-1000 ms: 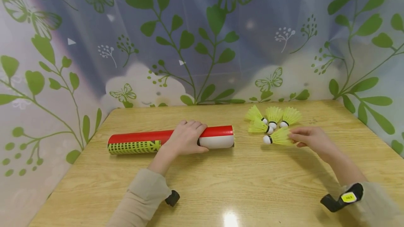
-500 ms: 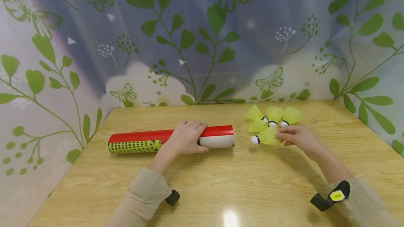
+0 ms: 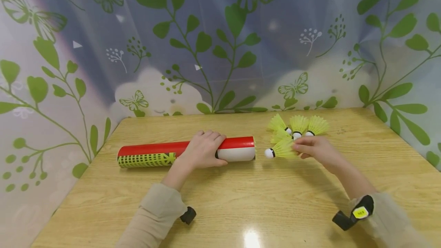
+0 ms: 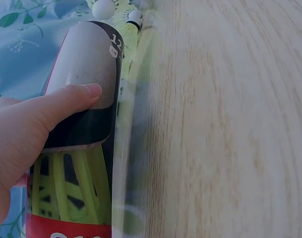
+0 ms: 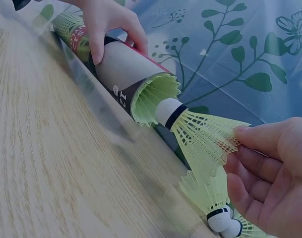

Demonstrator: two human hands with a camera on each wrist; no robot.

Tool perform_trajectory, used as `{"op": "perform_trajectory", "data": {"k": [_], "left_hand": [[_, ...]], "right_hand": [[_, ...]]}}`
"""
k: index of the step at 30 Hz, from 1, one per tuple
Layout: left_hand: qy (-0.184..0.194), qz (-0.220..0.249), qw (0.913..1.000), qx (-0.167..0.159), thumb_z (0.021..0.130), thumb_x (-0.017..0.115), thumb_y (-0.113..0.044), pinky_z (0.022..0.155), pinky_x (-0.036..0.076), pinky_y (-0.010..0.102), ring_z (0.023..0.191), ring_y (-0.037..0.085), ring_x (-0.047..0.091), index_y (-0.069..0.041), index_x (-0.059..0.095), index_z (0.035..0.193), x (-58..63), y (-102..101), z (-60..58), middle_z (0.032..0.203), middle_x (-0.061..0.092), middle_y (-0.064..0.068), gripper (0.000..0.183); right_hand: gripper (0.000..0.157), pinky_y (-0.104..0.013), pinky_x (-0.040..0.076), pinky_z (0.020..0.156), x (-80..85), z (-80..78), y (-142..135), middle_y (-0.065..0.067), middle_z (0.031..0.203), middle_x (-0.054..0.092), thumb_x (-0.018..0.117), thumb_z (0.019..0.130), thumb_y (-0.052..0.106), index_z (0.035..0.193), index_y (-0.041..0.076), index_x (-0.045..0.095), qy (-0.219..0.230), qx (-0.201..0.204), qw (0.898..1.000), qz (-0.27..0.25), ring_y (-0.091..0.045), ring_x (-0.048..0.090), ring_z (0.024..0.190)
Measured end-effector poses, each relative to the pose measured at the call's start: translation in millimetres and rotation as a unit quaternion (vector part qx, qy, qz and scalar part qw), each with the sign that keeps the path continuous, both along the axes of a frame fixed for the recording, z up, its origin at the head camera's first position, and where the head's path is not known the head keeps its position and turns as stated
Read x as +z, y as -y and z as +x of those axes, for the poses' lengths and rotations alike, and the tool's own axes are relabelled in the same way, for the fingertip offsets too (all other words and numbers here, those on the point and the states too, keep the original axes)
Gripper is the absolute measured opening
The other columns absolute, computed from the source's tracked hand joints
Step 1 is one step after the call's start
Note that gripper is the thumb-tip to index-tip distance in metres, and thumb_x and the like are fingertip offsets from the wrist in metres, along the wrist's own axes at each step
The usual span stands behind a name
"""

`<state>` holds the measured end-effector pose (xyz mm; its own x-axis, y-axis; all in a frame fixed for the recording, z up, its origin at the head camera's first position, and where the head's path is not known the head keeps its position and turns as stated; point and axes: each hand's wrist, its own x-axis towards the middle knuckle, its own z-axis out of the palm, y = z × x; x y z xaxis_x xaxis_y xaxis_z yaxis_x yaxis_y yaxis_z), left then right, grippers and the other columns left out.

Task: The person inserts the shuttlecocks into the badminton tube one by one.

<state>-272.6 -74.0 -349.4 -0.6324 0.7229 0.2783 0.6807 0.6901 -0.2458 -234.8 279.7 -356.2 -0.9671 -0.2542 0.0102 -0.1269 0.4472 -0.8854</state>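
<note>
My left hand grips a red, white and yellow-green shuttlecock tube lying on its side. The thumb lies along the tube's white part in the left wrist view. Between thumb and fingers, my right hand pinches a yellow shuttlecock by its skirt edge. Its white cork points left at the tube's open end, a short gap away in the head view. In the right wrist view a yellow skirt fills the tube's mouth, close to the held shuttlecock's cork. The tube hides most of my left fingers.
Several yellow shuttlecocks lie clustered behind the right hand, one partly hidden by the held one. The wooden table ends at a curtain printed with leaves and butterflies, at the back and sides.
My right hand has moved left with the shuttlecock, bringing its cork near the tube's mouth. The left hand and tube have stayed in place.
</note>
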Motion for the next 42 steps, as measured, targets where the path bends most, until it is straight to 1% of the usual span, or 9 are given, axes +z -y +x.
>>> {"op": "perform_trajectory", "data": {"k": [6,13,17,24,27,33,42], "left_hand": [[0.001,0.006,1.0,0.002,0.07,0.069,-0.059,0.079,0.042,0.034,0.103,0.02,0.055,-0.01,0.058,0.12,-1.8,0,-1.3,0.112,0.061,0.002,0.07],[0.007,0.006,0.9999,0.006,0.071,0.068,-0.059,0.081,0.041,0.035,0.104,0.021,0.055,-0.01,0.058,0.121,-0.8,1,-1.3,0.114,0.061,0.002,0.071],[0.006,0.006,0.9999,0.007,0.071,0.068,-0.059,0.081,0.041,0.035,0.104,0.02,0.055,-0.01,0.057,0.122,-0.1,1,-1.0,0.114,0.061,0.002,0.071],[0.001,0.008,1.0,0.003,0.07,0.069,-0.058,0.078,0.041,0.034,0.102,0.021,0.055,-0.01,0.058,0.121,-0.9,2,-0.7,0.113,0.061,0.002,0.07],[-0.001,0.009,1.0,0.003,0.07,0.069,-0.058,0.078,0.041,0.034,0.101,0.02,0.055,-0.01,0.058,0.121,-0.9,2,-0.9,0.112,0.061,0.002,0.07],[0.002,0.011,0.9999,0.003,0.07,0.069,-0.058,0.078,0.041,0.034,0.102,0.02,0.055,-0.01,0.058,0.121,-0.5,1,-1.0,0.113,0.061,0.002,0.07],[0.007,0.013,0.9999,0.002,0.071,0.069,-0.058,0.081,0.041,0.036,0.105,0.02,0.055,-0.01,0.057,0.121,0.5,1,0.4,0.114,0.061,0.002,0.071]], "right_hand": [[0.042,-0.04,0.049,0.08,1.7,-2.1,9,-0.009,0.095,0.061,0.059,0.091,0.028,0.116,-0.007,0.058,0.001,0.006,1.0,0.001,-0.018,0.059,0.086],[0.04,-0.039,0.049,0.079,1.6,-6.2,21,-0.01,0.095,0.061,0.059,0.091,0.025,0.115,-0.008,0.058,-0.002,0.023,1.0,-0.014,-0.019,0.059,0.086],[0.04,-0.04,0.049,0.079,0.4,-7.7,27,-0.009,0.094,0.061,0.059,0.091,0.024,0.115,-0.008,0.058,-0.003,0.023,1.0,-0.02,-0.018,0.059,0.085],[0.039,-0.035,0.049,0.077,-2.8,-8.9,36,-0.007,0.095,0.061,0.06,0.091,0.022,0.113,-0.01,0.058,0.002,0.033,0.999,-0.038,-0.015,0.057,0.086],[0.038,-0.034,0.049,0.076,-3.7,-9.0,38,-0.006,0.095,0.062,0.06,0.091,0.021,0.113,-0.01,0.058,0.001,0.029,0.999,-0.041,-0.014,0.058,0.086],[0.036,-0.033,0.049,0.076,-5.4,-10.5,42,-0.004,0.089,0.061,0.059,0.092,0.02,0.111,-0.011,0.059,-0.004,0.023,0.999,-0.043,-0.013,0.058,0.082],[0.036,-0.032,0.05,0.075,-12.8,-13.7,48,0.0,0.087,0.062,0.059,0.092,0.019,0.111,-0.011,0.058,0.005,0.017,0.997,-0.069,-0.01,0.058,0.081]]}}
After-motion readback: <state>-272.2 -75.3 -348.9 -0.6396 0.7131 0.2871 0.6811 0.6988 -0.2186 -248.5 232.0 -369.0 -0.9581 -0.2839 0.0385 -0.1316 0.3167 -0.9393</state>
